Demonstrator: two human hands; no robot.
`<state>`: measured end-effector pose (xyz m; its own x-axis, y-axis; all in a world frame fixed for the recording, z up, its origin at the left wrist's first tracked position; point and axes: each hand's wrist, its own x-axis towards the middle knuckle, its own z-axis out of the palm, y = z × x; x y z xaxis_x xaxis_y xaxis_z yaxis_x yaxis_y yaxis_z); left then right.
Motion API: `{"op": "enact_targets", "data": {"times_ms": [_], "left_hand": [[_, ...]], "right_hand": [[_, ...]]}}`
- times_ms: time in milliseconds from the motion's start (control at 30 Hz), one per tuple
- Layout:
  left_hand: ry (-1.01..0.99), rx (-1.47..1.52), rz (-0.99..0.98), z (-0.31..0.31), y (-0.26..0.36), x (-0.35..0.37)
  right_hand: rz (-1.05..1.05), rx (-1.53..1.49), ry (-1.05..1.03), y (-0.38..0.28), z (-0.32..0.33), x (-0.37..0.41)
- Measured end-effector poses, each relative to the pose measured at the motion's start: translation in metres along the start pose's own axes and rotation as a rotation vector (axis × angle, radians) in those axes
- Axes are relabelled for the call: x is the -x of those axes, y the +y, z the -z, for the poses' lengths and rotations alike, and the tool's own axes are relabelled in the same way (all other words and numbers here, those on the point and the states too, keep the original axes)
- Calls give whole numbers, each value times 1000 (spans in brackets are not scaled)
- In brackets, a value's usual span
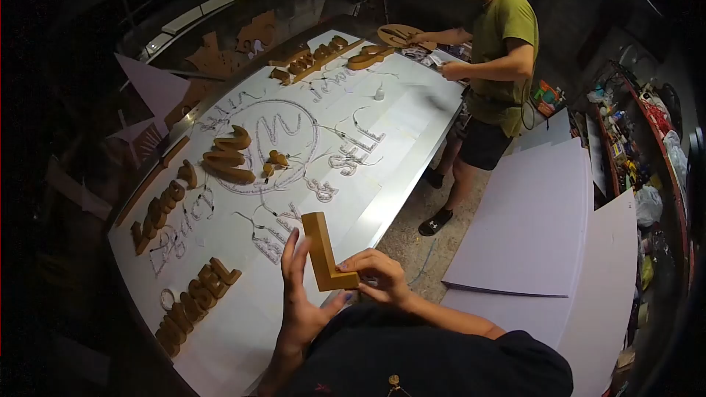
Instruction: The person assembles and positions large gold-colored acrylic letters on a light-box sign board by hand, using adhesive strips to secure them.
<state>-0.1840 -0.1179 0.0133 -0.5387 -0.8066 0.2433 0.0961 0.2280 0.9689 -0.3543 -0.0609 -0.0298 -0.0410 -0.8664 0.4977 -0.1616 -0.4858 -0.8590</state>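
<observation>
A gold-brown channel letter L [318, 254] is raised over the near edge of the white table. My right hand [376, 276] grips it by its short foot, thumb below and fingers on top. Close along its long stem is my left hand [303, 307], fingers stretched upward and thumb spread out under the foot. Just beyond the L, wired LED strips [273, 239] lie in letter shapes on the white tabletop [401, 143]. A row of upright gold-brown letters [200, 301] stands to the left of my hands.
A large gold-brown M-shaped piece [229, 158] and more letters [165, 209] stand farther along the table. Across it, a person [507, 51] in a green shirt handles things at the far corner. White sheets [526, 220] lean at right, before a cluttered shelf [625, 147].
</observation>
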Motion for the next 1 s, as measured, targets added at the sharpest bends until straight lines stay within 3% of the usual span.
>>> {"op": "enact_targets", "data": {"times_ms": [33,300,467,567,633,733,800,867,933,1000], "left_hand": [[-21,-421,-133,2,1,-3],[-183,-338,264,7,-41,2],[-198,-346,248,7,-58,5],[-221,-169,412,11,-69,5],[-180,319,554,15,-87,9],[-132,362,487,16,-95,6],[-84,226,429,22,-119,7],[11,-108,397,40,-164,10],[189,-449,315,60,-168,5],[331,-504,363,90,-217,5]], "right_hand": [[-38,47,-32,0,1,2],[-233,208,-29,12,-5,9],[-243,286,-118,22,-7,6],[-208,346,-156,24,-11,0],[-204,360,-161,26,-15,-4],[-171,300,-125,33,-19,-8],[-129,317,-74,54,-22,-4],[-266,283,-100,63,-16,-6],[-364,337,-130,95,-2,10],[-399,599,-242,135,22,46]]}}
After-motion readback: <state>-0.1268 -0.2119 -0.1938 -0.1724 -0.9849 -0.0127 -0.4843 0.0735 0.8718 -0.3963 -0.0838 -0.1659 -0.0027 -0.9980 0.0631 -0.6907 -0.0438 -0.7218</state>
